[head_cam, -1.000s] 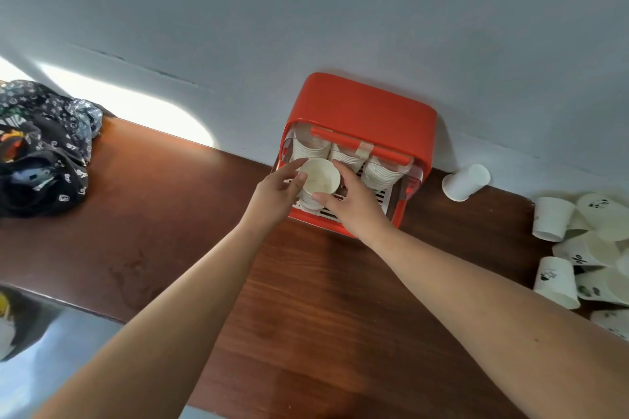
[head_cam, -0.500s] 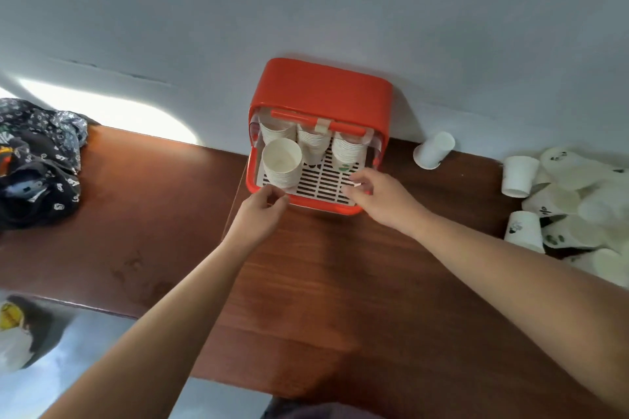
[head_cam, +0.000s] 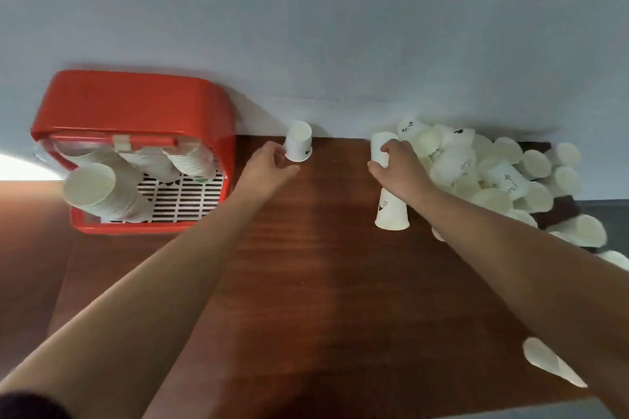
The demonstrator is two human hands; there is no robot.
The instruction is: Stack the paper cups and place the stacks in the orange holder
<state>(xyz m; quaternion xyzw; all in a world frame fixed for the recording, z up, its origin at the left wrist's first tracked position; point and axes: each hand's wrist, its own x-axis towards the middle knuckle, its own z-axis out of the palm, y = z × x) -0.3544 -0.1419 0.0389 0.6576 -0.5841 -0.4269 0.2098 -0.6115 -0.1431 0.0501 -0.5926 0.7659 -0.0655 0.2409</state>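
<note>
The orange holder [head_cam: 136, 105] stands at the left against the wall, with several stacks of white paper cups [head_cam: 102, 190] on its white grille. My left hand [head_cam: 269, 168] reaches an upside-down paper cup [head_cam: 299, 141] just right of the holder, with fingertips at its left side and the thumb at its rim. My right hand [head_cam: 398, 168] grips another upside-down cup [head_cam: 379, 146] at the edge of the loose pile. A third upside-down cup [head_cam: 391, 213] stands under my right wrist.
A big heap of loose paper cups [head_cam: 493, 173] covers the back right of the brown wooden table [head_cam: 323, 282], up against the grey wall. One cup [head_cam: 551, 366] lies on its side near the table's front right edge.
Both hands have left the holder and moved right. The left hand now is at the lone cup beside the holder, and the right hand has taken hold of a cup at the pile. The view has swung right.
</note>
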